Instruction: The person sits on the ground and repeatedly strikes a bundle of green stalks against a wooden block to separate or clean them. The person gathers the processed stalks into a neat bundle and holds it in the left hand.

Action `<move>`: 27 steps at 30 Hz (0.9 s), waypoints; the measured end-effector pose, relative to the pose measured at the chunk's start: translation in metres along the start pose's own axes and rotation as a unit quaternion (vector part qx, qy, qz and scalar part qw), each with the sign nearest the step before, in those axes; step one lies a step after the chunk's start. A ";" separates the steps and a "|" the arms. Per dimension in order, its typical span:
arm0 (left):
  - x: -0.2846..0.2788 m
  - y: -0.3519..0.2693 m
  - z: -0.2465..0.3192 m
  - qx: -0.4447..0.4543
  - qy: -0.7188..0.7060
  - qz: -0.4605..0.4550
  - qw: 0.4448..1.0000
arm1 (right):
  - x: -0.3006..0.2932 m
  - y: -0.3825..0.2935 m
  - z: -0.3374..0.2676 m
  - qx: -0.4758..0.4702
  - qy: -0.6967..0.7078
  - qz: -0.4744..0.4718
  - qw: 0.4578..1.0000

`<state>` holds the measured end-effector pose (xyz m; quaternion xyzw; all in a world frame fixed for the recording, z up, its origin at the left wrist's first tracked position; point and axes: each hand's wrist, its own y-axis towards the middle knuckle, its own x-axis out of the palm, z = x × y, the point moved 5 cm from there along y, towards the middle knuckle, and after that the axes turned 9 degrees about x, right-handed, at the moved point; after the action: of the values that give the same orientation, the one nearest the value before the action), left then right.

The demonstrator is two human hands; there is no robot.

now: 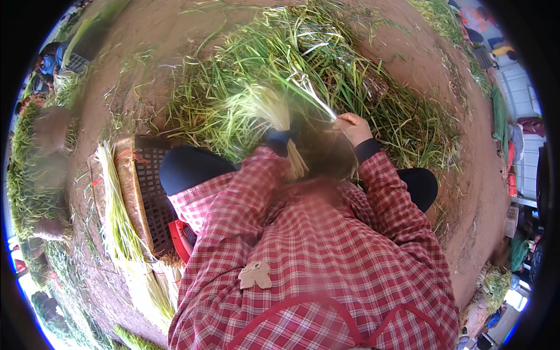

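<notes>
My left hand (281, 141), in a dark glove or cuff, is closed around a bundle of pale yellow-green leafy stalks (269, 106), likely blanched chives. The leafy ends fan out beyond the hand, and the cut ends point back towards my lap. To its right, my bare right hand (355, 127) pinches a thin whitish stalk (323, 103) with a green leaf, held slantwise away from me. Both hands hang over the near side of a heap of loose green leaves (258, 57). Blur hides the area between my hands.
Beside my left knee stands a dark plastic crate (153, 192) with a tan edge. Long pale stalks (114, 197) lie along it, with bundles (153, 284) nearer me. Leaf heaps (26, 175) line the far left. A person in blue (50, 63) is at the upper left.
</notes>
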<state>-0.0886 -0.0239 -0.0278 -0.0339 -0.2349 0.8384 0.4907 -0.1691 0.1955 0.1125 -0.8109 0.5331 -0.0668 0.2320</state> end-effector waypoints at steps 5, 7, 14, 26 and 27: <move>0.030 -0.012 0.003 0.018 -0.166 -0.072 0.983 | 0.014 -0.010 0.021 0.018 -0.095 0.068 0.993; 0.041 -0.016 0.007 -0.020 -0.202 -0.117 0.972 | 0.026 -0.015 0.025 0.004 -0.129 0.060 0.990; 0.045 -0.042 0.040 -0.046 -0.264 -0.079 0.960 | 0.028 -0.007 0.044 0.087 0.080 0.069 0.991; 0.023 -0.026 0.102 0.026 -0.339 -0.090 0.936 | -0.101 -0.045 -0.005 0.112 -0.113 -0.018 0.987; 0.025 -0.034 0.110 0.084 -0.268 -0.116 0.953 | -0.117 -0.055 -0.013 0.161 -0.214 0.023 0.963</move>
<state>-0.1058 -0.0286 0.0882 0.2610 -0.2886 0.7709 0.5043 -0.1779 0.3143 0.1650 -0.7457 0.4716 0.0286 0.4697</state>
